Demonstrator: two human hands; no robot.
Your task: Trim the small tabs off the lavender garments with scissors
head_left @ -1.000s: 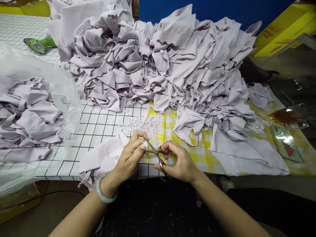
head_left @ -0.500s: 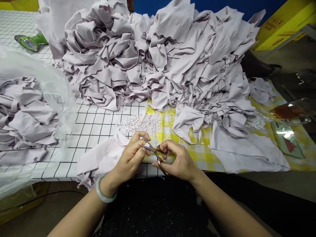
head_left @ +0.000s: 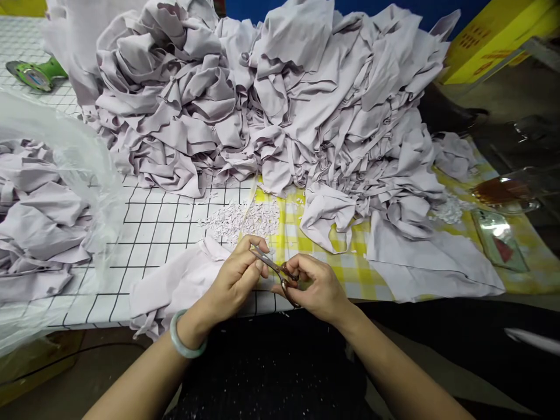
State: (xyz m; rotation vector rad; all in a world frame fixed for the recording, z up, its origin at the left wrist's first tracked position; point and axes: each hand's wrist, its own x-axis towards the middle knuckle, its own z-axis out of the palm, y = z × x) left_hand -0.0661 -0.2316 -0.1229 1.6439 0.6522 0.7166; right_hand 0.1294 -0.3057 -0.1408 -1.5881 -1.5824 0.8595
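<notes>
Small scissors (head_left: 280, 272) with brown handles are in my right hand (head_left: 317, 286), thumb and fingers in the loops. Their blades look nearly closed and lie against the fingertips of my left hand (head_left: 238, 277). That hand, a pale green bangle at its wrist, pinches a pale lilac fabric piece (head_left: 179, 280), which trails left over the table's front edge. The bit of cloth at the blades is mostly hidden by my fingers. Just beyond my hands lie many tiny fabric clippings (head_left: 245, 219).
A large heap of lilac fabric (head_left: 297, 105) spans the back. A clear plastic bag (head_left: 102, 192) with more fabric stands left, a green tool (head_left: 37, 74) behind it. At right are a flat fabric piece (head_left: 433, 265), a phone (head_left: 500, 240) and a glass item (head_left: 503, 192).
The scissor blades have come together at my left fingertips. The view has shifted slightly, so the heap and bag appear further left. A pale blurred object shows at the lower right.
</notes>
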